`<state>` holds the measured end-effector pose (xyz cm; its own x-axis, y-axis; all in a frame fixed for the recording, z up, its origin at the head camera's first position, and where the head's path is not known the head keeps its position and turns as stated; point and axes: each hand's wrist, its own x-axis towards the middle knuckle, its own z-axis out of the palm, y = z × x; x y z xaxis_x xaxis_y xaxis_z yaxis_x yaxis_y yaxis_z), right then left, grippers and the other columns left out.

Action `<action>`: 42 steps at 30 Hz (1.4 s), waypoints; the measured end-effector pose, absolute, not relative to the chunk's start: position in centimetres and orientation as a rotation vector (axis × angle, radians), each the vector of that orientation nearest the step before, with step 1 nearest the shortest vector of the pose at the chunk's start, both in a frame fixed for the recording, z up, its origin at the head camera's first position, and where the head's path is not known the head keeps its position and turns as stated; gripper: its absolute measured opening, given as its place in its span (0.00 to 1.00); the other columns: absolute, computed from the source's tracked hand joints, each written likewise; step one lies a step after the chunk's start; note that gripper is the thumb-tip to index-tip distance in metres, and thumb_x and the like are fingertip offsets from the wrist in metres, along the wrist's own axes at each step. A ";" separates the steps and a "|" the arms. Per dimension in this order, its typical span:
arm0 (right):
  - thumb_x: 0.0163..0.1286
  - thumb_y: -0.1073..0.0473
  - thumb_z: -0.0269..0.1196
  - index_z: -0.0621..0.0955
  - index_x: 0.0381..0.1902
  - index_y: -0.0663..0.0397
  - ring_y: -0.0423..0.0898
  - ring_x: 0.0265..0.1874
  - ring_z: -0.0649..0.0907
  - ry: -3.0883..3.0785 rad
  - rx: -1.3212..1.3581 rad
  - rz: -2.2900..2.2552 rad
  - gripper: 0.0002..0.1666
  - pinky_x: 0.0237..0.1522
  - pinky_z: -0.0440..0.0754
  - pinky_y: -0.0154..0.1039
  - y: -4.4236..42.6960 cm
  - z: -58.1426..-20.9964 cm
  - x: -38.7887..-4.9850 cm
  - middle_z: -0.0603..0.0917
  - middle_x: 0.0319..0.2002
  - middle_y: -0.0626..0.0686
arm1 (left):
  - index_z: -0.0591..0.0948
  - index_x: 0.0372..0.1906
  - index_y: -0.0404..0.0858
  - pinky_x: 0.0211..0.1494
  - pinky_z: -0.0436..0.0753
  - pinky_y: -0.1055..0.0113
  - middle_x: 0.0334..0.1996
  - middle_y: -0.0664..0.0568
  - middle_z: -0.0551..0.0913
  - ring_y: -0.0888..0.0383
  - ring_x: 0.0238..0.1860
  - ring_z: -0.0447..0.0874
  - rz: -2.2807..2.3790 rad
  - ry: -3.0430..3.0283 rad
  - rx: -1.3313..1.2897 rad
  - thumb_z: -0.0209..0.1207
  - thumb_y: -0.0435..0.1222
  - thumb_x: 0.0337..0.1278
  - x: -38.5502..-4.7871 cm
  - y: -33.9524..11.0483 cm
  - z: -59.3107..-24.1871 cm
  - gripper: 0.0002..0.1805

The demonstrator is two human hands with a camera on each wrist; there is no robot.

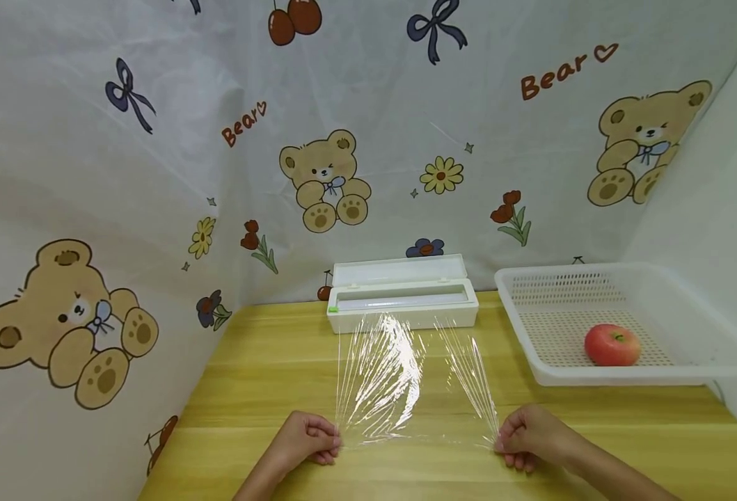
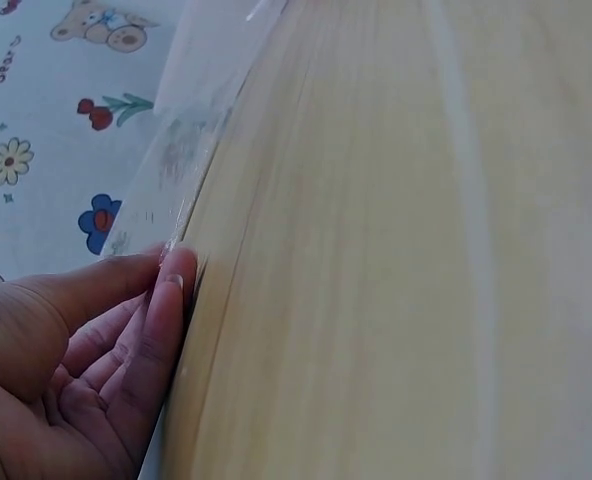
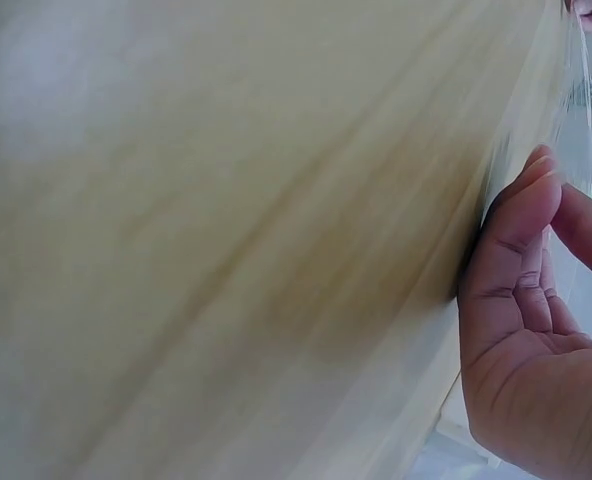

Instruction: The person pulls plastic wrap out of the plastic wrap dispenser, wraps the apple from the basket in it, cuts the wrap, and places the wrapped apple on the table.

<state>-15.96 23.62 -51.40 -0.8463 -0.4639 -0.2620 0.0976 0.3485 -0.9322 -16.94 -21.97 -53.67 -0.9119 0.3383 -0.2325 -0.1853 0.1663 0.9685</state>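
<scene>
A sheet of clear plastic wrap [image 1: 387, 390] stretches from the white dispenser box [image 1: 402, 319] toward the front of the wooden table. My left hand [image 1: 308, 438] pinches its near left corner between thumb and fingers, seen up close in the left wrist view [image 2: 96, 350]. Its near right corner is pinched by my right hand [image 1: 531, 438], whose thumb meets the forefinger in the right wrist view. The film has creases and bright glare along its length. Inside the box, whose lid [image 1: 399, 270] is up, lies a pale roll [image 1: 406, 301].
To the right stands a white perforated basket [image 1: 525, 341] with a red apple [image 1: 612, 345] in it. A bear-print cloth [image 1: 381, 90] hangs behind the table [image 1: 249, 376] and along its left side. A plain white surface [image 1: 712, 229] borders the right.
</scene>
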 end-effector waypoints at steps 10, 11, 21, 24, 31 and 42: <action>0.66 0.66 0.68 0.82 0.29 0.66 0.40 0.15 0.80 2.157 -0.290 -1.484 0.08 0.18 0.81 0.32 23.6 -51.1 -15.8 0.84 0.20 0.56 | 0.82 0.47 0.25 0.25 0.87 0.66 0.25 0.40 0.87 0.58 0.20 0.86 1.753 2.127 0.180 0.70 0.27 0.56 -16.7 -21.8 -53.5 0.15; 0.66 0.66 0.68 0.82 0.29 0.66 0.40 0.15 0.80 2.158 -0.287 -1.482 0.08 0.18 0.81 0.32 23.5 -51.0 -15.8 0.84 0.20 0.56 | 0.82 0.47 0.26 0.25 0.87 0.66 0.24 0.40 0.87 0.58 0.20 0.86 1.746 2.137 0.182 0.70 0.27 0.55 -16.8 -21.7 -53.4 0.15; 0.66 0.65 0.69 0.81 0.27 0.64 0.40 0.13 0.79 2.204 -0.300 -1.443 0.10 0.16 0.80 0.32 23.4 -51.3 -16.0 0.83 0.18 0.55 | 0.81 0.50 0.26 0.22 0.85 0.67 0.22 0.40 0.86 0.59 0.18 0.84 1.712 2.172 0.189 0.71 0.28 0.56 -16.8 -21.6 -53.1 0.18; 0.66 0.64 0.69 0.81 0.28 0.64 0.40 0.13 0.79 2.198 -0.308 -1.444 0.10 0.16 0.79 0.32 23.3 -51.2 -16.0 0.83 0.18 0.55 | 0.80 0.50 0.26 0.22 0.85 0.68 0.22 0.40 0.86 0.59 0.18 0.84 1.711 2.174 0.191 0.71 0.29 0.56 -16.8 -21.6 -53.1 0.19; 0.66 0.64 0.69 0.81 0.29 0.64 0.40 0.13 0.79 2.196 -0.327 -1.448 0.10 0.16 0.80 0.32 23.4 -51.2 -16.0 0.83 0.18 0.56 | 0.80 0.50 0.26 0.21 0.84 0.68 0.22 0.41 0.86 0.60 0.17 0.83 1.717 2.169 0.191 0.71 0.30 0.57 -16.9 -21.7 -53.2 0.18; 0.68 0.63 0.68 0.81 0.29 0.65 0.41 0.14 0.79 2.179 -0.347 -1.462 0.10 0.17 0.82 0.34 23.5 -51.0 -15.9 0.83 0.19 0.56 | 0.80 0.51 0.26 0.23 0.86 0.65 0.22 0.42 0.85 0.59 0.18 0.84 1.735 2.170 0.157 0.70 0.31 0.59 -16.7 -22.1 -52.8 0.18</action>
<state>-15.94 23.51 -51.00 -0.8477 -0.4653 -0.2547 0.0592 0.3942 -0.9171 -16.75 -22.05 -52.81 -0.9301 0.3040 -0.2060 -0.1339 0.2415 0.9611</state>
